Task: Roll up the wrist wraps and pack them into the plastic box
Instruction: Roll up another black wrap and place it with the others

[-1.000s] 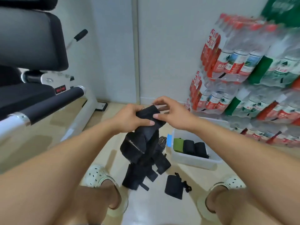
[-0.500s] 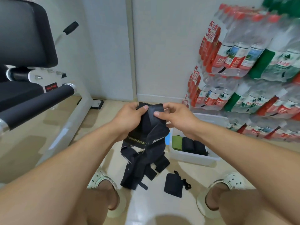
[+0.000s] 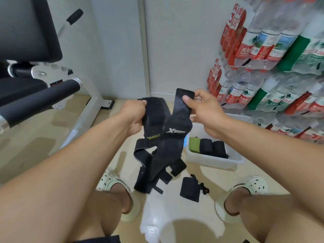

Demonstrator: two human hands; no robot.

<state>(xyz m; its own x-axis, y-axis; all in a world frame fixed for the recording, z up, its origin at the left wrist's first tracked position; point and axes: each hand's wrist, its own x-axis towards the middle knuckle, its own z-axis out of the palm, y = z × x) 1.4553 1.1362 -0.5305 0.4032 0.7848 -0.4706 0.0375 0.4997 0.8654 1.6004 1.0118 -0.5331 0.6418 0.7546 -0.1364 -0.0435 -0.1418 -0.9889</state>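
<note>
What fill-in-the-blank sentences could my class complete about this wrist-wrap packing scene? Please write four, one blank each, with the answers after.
1. The plastic box holds three rolled wraps: two black and one ____.
2. The right hand pinches the top end of a black wrap between fingers and ____.
3. The left hand grips a second wrap bearing ____ lettering.
4. One rolled black wrap lies on the ____, between the feet.

Answers: green; thumb; yellow; floor
</note>
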